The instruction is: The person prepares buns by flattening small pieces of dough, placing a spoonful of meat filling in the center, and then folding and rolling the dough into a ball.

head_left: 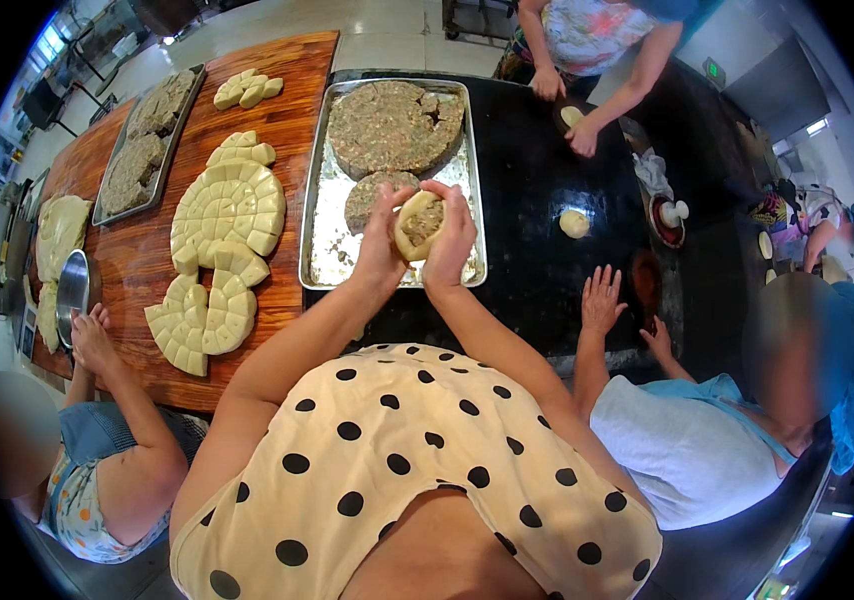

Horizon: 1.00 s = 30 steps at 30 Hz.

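Observation:
Both my hands cup a round of pale dough (406, 243), whose open top shows a brown, speckled filling (424, 222). My left hand (381, 250) curves round its left side, and my right hand (455, 240) wraps its right side. The dough is held above the front half of a metal tray (327, 240). On that tray lie a large disc of the same crumbly filling (392, 128) and a smaller lump (363, 203), partly hidden by my left hand.
Cut dough pieces (227, 215) lie on the wooden table (292, 200) at left, beside another filling tray (152, 150). A dough ball (575, 223) rests on the black worktop (517, 180). Co-workers' hands (602, 300) are at right, across the top and by a metal bowl (74, 295).

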### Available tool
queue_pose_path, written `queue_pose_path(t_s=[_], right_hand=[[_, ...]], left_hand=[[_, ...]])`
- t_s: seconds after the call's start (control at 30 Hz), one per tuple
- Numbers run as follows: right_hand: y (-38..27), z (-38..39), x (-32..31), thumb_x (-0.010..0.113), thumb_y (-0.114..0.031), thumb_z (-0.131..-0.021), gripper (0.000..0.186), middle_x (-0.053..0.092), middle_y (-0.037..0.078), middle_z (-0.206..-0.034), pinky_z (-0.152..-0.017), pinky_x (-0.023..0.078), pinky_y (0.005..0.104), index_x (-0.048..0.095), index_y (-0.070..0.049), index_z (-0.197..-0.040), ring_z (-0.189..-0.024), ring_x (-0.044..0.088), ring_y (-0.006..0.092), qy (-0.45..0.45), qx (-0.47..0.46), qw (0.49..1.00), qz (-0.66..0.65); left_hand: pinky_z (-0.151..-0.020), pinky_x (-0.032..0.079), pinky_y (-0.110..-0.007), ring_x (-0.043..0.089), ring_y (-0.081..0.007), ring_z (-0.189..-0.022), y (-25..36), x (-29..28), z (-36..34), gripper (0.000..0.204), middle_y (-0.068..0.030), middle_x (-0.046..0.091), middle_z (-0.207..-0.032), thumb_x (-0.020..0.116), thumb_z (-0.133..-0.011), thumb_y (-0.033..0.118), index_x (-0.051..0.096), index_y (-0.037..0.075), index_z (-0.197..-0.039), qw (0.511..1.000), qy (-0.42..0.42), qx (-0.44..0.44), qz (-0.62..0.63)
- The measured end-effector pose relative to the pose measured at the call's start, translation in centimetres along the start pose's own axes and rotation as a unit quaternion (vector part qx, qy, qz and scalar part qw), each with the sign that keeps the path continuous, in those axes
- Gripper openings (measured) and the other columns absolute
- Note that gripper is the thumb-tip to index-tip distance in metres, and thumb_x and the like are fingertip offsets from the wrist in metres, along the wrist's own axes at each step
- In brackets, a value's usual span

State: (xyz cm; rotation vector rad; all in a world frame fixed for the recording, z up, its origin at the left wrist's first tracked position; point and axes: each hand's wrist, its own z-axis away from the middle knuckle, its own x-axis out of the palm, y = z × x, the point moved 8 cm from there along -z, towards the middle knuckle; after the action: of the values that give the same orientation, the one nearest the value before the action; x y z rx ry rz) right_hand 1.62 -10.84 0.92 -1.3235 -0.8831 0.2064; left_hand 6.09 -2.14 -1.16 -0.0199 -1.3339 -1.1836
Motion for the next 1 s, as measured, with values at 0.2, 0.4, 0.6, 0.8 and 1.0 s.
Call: queue_pose_path(t_s=[0.2, 0.4, 0.6, 0.8, 1.0], right_hand=[[-0.6, 1.4, 0.9, 0.053, -0.009, -0.095, 0.023, 0.069, 0.012, -0.113, -0.112, 0.035, 0.042, 0.067, -0.002, -0.112, -0.108, 0.062, 0.0273, -0.014, -0.215, 0.935, 0.283], [-0.5, 2.4, 0.1, 0.048, -0.022, -0.103, 0.035, 0.065, 0.012, -0.122, -0.104, 0.039, 0.0306, 0.062, 0.001, -0.124, -0.116, 0.058, 0.0182, -0.087, -0.05, 0.987, 0.125], [-1.1, 5.3, -1.6, 0.047, -0.024, -0.102, 0.034, 0.071, 0.016, -0.096, -0.103, 0.044, 0.0362, 0.069, 0.002, -0.101, -0.09, 0.066, 0.0319, -0.052, -0.215, 0.9, 0.375], [1.3, 5.1, -3.8, 0.049, -0.026, -0.102, 0.034, 0.071, 0.009, -0.095, -0.088, 0.049, 0.0304, 0.069, 0.002, -0.102, -0.085, 0.064, 0.0156, 0.036, -0.003, 0.985, 0.167], [1.4, 5.9, -1.9, 0.053, -0.017, -0.101, 0.026, 0.069, 0.009, -0.106, -0.095, 0.046, 0.0305, 0.067, 0.004, -0.11, -0.097, 0.063, 0.0165, 0.027, -0.127, 0.954, 0.271]], left_hand=[[-0.079, 0.05, -0.026, 0.06, -0.0111, -0.089, -0.8, -1.1, -0.3, 0.03, -0.0032, 0.062, -0.098, 0.051, -0.103, 0.032, 0.06, 0.005, -0.11, 0.986, 0.03, 0.113, -0.12], [-0.075, 0.052, -0.027, 0.065, -0.0141, -0.089, -0.2, -1.1, 1.2, 0.056, -0.0037, 0.065, -0.096, 0.044, -0.099, 0.057, 0.062, 0.005, -0.11, 0.995, 0.024, -0.024, -0.095], [-0.06, 0.044, -0.037, 0.057, -0.021, -0.063, -3.6, -4.9, 0.4, 0.079, -0.0142, 0.066, -0.074, 0.034, -0.098, 0.065, 0.066, -0.004, -0.082, 0.897, 0.067, 0.028, -0.437], [-0.086, 0.048, -0.037, 0.063, -0.0221, -0.099, -4.6, -4.2, 0.0, 0.07, -0.0141, 0.067, -0.102, 0.038, -0.098, 0.064, 0.063, 0.002, -0.117, 0.954, 0.038, -0.079, -0.285], [-0.077, 0.047, -0.027, 0.055, -0.0102, -0.083, -3.6, -3.8, 3.8, 0.034, -0.0026, 0.06, -0.097, 0.048, -0.104, 0.035, 0.06, 0.003, -0.109, 0.975, 0.078, 0.078, -0.193]])
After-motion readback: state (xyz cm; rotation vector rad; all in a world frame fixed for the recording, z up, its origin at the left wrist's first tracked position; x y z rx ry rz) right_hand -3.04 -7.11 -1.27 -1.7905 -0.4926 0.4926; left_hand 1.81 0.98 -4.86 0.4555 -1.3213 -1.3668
